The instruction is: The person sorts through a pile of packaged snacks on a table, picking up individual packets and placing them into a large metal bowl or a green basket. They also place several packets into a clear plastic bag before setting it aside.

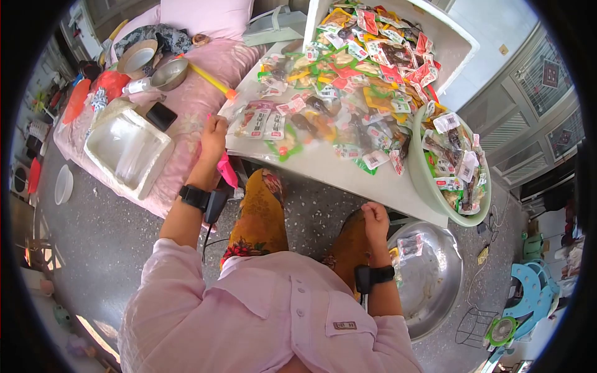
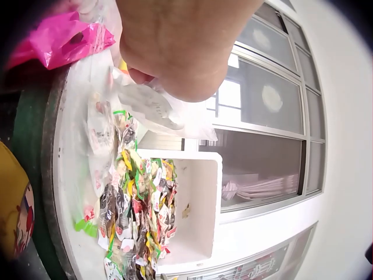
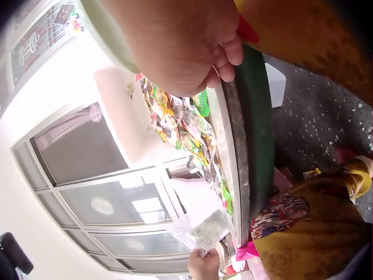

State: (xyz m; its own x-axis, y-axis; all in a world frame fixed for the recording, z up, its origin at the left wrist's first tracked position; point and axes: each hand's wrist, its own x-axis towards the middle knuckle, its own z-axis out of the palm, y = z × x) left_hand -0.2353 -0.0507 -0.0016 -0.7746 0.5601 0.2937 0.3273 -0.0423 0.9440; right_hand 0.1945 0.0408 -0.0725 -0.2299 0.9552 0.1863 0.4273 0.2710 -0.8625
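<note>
My left hand is raised over the table's left end. It pinches a clear printed plastic bag by its edge; in the right wrist view the bag hangs from the fingers. A bright pink plastic bag hangs at the table edge just below this hand. My right hand is by the table's front edge, fingers loosely curled, with nothing seen in them. Many small vacuum-packed food packets lie heaped on the white tabletop, spilling out of a white foam box.
A pale green basin full of packets stands at the table's right end. Below it on the floor is a large metal basin with a few packets. At left, a bed bears a foam box, a phone and bowls.
</note>
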